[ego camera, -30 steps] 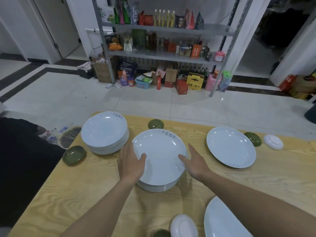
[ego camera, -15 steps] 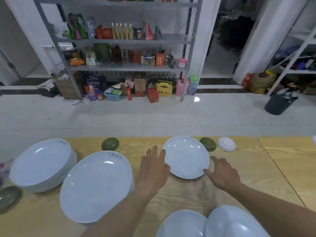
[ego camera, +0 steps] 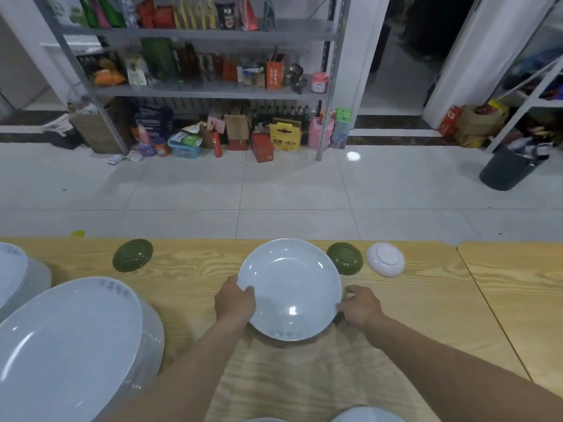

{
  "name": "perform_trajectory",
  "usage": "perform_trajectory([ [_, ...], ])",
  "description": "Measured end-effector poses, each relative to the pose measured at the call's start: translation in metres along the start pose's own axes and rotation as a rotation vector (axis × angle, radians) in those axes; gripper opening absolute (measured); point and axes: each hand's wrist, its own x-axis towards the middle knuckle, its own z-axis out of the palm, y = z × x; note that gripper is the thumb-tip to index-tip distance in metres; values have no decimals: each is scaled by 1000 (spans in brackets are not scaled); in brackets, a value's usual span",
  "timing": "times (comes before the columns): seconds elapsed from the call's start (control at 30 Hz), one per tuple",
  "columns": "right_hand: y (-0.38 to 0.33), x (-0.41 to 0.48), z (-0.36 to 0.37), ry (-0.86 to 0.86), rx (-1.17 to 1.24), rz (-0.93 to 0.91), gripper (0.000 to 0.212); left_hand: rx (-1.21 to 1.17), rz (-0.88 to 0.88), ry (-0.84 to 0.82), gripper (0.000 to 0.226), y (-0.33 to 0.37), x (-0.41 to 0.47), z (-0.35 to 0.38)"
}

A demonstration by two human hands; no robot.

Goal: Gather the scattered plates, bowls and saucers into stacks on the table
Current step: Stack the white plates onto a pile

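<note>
Two hands hold one white plate (ego camera: 289,287) at the middle of the bench (ego camera: 189,269), near its far edge. The left hand (ego camera: 234,303) grips the plate's left rim, thumb on top and fingers curled under it. The right hand (ego camera: 361,306) has its fingers curled against the right rim. Whether the plate is clear of the wood I cannot tell. Just beside the plate's far right edge lies a green saucer (ego camera: 345,257), and just beside that a white saucer (ego camera: 385,259), both bottom up. A second green saucer (ego camera: 132,255), also bottom up, sits well to the left by the far edge. A near stack (ego camera: 70,345) of white plates fills the left foreground, and a far stack (ego camera: 12,269) is cut off at the left border. Across the tiled floor (ego camera: 274,193) stand a metal rack (ego camera: 213,89) of packets and bottles and, far right, a dark bin (ego camera: 505,170)
</note>
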Motion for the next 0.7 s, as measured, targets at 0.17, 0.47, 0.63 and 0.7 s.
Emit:
perform_trajectory([
  [0.17,-7,-5,10,9,1,-18,22,-64,-79,65,30,0,-3,-6],
  [0.47,-68,-68,34,33,102,-194,18,-184,-22,169,39,24,-14,-117],
  [0.63,-114,-134,74,22,98,-275,20,-228,42,269,21,12,-29,-204],
  [0.7,-121,-158,99,15,79,-293,16,-262,22,297,30,-8,-34,-235],
])
